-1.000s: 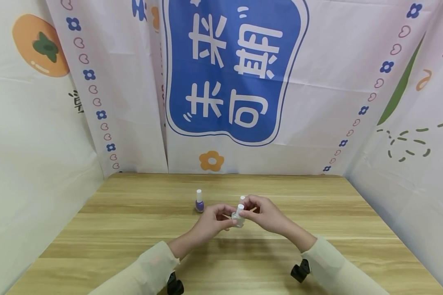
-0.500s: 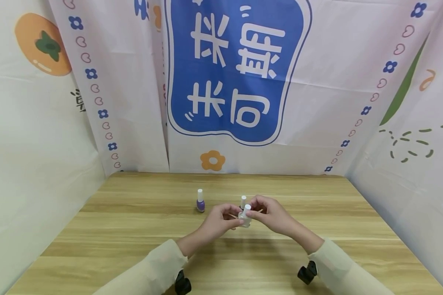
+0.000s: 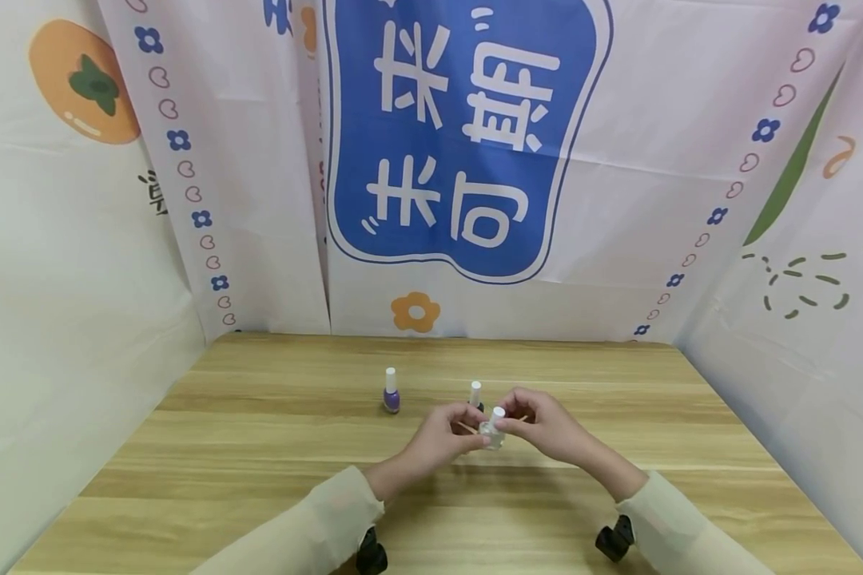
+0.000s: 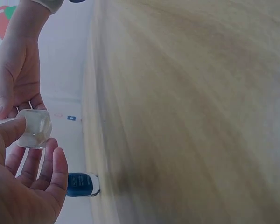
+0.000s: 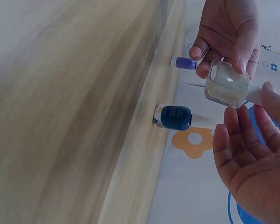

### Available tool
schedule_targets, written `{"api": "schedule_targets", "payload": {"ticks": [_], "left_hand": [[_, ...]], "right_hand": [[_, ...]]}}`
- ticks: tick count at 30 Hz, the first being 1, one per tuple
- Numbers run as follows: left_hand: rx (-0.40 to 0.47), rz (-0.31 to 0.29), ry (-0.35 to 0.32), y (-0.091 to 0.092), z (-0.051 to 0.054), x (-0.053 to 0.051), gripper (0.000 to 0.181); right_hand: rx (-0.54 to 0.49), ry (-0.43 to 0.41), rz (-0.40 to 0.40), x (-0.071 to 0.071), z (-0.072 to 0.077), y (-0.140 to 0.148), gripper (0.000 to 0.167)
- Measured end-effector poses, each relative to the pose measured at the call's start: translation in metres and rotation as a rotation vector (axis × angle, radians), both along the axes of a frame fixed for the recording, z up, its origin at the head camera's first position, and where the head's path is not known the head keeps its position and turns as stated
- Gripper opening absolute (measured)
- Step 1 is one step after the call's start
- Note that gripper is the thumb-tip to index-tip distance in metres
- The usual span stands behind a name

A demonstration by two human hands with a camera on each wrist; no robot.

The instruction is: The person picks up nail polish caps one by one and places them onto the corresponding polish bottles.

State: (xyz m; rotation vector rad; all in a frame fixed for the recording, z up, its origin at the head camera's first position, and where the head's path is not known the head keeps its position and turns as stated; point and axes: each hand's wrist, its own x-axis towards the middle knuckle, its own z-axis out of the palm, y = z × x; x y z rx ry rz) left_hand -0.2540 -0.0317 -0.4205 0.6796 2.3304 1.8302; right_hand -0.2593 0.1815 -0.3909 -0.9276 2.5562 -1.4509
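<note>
A small nail polish bottle (image 3: 492, 438) with clear or whitish contents and a white cap is held above the table between both hands, tilted. My left hand (image 3: 437, 438) grips its glass body between thumb and fingers, and the thumb lies across the glass (image 4: 36, 128) in the left wrist view. At the white cap (image 3: 499, 413), my right hand (image 3: 550, 427) pinches with thumb and fingers. The cap still sits at the bottle's neck. Just behind the hands stands a dark teal nail polish bottle (image 5: 175, 117), its lower part hidden in the head view.
A purple nail polish bottle (image 3: 391, 399) with a white cap stands upright, left of the teal one. The wood-grain table (image 3: 259, 447) ends at a printed cloth backdrop (image 3: 618, 239), and cloth also hangs along both sides.
Both hands have shifted right and slightly nearer, carrying the clear bottle along. More of the teal bottle shows behind them. Left hand stays on the glass, right hand on the cap.
</note>
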Motion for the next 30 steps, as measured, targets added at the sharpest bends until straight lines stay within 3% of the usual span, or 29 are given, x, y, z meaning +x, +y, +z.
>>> {"api": "schedule_targets", "payload": {"ticks": [6, 19, 30], "left_hand": [[0.010, 0.000, 0.034, 0.006, -0.006, -0.001, 0.019], [-0.063, 0.009, 0.024, 0.014, -0.014, -0.004, 0.018], [-0.112, 0.029, 0.012, 0.014, -0.017, -0.003, 0.018]], "right_hand": [[-0.006, -0.065, -0.004, -0.002, -0.006, 0.007, 0.012], [0.000, -0.177, 0.007, -0.004, -0.016, 0.015, 0.017], [0.002, -0.192, 0.014, -0.007, -0.024, 0.013, 0.017]]}}
